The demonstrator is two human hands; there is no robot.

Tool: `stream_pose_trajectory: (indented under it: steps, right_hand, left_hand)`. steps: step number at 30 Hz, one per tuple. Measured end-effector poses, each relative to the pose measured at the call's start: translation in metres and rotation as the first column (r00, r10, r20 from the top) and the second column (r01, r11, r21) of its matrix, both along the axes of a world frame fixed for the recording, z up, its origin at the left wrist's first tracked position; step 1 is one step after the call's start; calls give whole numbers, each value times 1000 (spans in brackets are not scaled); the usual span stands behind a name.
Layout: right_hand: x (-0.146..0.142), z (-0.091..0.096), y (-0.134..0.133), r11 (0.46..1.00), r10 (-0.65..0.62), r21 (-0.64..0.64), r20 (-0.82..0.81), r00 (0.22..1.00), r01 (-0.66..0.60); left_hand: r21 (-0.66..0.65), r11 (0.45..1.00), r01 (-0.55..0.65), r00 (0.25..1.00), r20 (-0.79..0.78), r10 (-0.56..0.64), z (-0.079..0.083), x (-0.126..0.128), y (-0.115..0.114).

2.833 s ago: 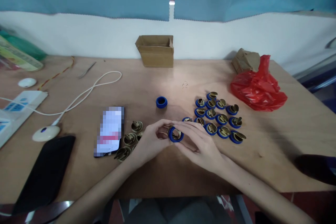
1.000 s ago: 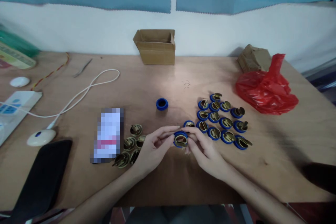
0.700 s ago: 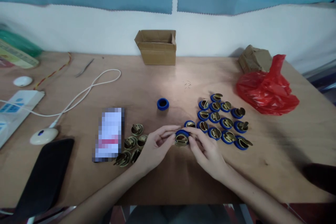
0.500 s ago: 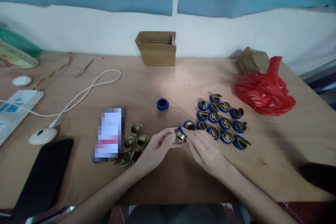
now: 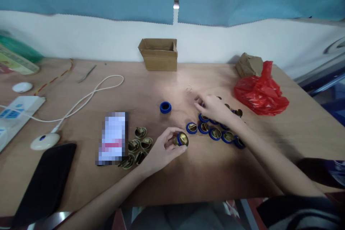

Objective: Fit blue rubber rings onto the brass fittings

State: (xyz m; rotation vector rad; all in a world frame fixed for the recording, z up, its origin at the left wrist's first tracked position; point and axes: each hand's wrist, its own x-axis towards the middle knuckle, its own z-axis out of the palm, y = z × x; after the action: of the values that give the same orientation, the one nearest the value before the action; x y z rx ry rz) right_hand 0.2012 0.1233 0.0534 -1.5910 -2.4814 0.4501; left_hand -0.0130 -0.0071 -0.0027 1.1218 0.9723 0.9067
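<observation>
Cap (image 5: 182, 139), brass in blue ring, sits pinched by its rim in left hand (image 5: 161, 149), keeping its face visible. Right hand (image 5: 212, 108), at 2 o'clock, reaches palm-down over rows of caps (image 5: 215, 133); whether it grips one cannot be told

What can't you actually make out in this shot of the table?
Head view only.
- Phone screen: blurred out, unreadable.
- Ringed brass parts: far rows covered by the right hand; whether it pinches one is unclear.
- Ringed part in the left hand: detail too small.
- Cardboard box inside: hidden by its front wall.
- Red bag contents: opaque plastic.
- White power strip: cut off by left edge.
</observation>
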Motion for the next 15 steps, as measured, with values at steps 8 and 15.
stream_pose_trajectory:
  steps: [8,15]
  right_hand:
    - [-26,-25,87,990,-94,-97,61,994,100]
    - [-29,-44,95,983,-123,-127,67,990,131]
  left_hand:
    - [-41,991,129,992,19,-129,6,-1,1]
    - [-103,981,165,986,44,-162,5,-2,2]
